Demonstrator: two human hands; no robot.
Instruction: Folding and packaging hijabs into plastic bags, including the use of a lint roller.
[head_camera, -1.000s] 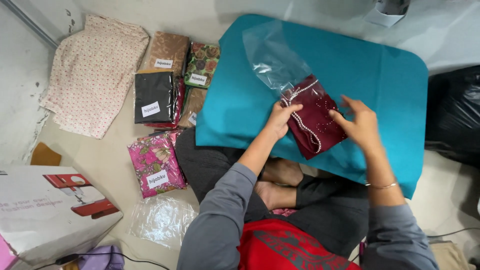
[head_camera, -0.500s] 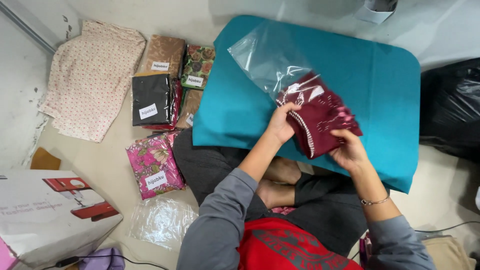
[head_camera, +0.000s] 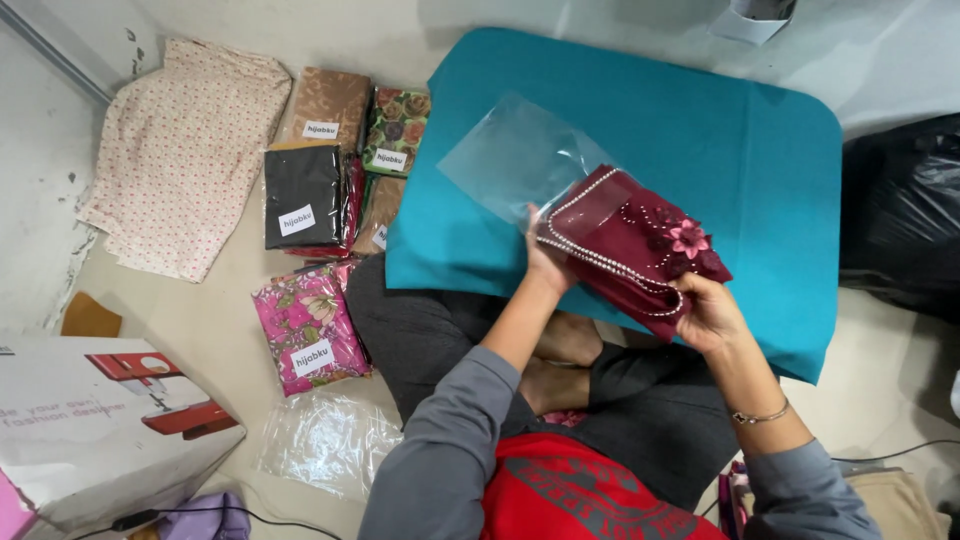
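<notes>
view from the head camera, read left to right. at far left a white cardboard box (head_camera: 95, 425) with a red machine pictured on it sits on the floor, with a cream floral cloth (head_camera: 185, 155) spread flat above it. next comes a cluster of labelled fabric packets: a black packet (head_camera: 302, 195), a brown patterned packet (head_camera: 328, 103) above it, a dark flowered packet (head_camera: 397, 128) beside that, and a pink floral packet (head_camera: 308, 325) lower down, apart from the rest. an empty crumpled clear bag (head_camera: 325, 440) lies on the floor below the pink packet. a teal cloth (head_camera: 720, 130) covers the low surface in front of the seated person, whose crossed legs show beneath its near edge. above the middle of this cloth, the left hand (head_camera: 547, 262) is closed on the near left edge of a folded maroon garment (head_camera: 630, 245), trimmed with pale beads and a pink fabric flower, thumb on top. the garment is held just above the teal cloth, its far end partly inside a clear plastic bag (head_camera: 520, 160) that extends up and to the left. the right hand (head_camera: 708, 312), with a thin bracelet at the wrist, grips the garment's lower right corner from beneath, fingers curled around the fold. at far right a black plastic bag (head_camera: 905, 215) rests on the floor beside the teal cloth.
</notes>
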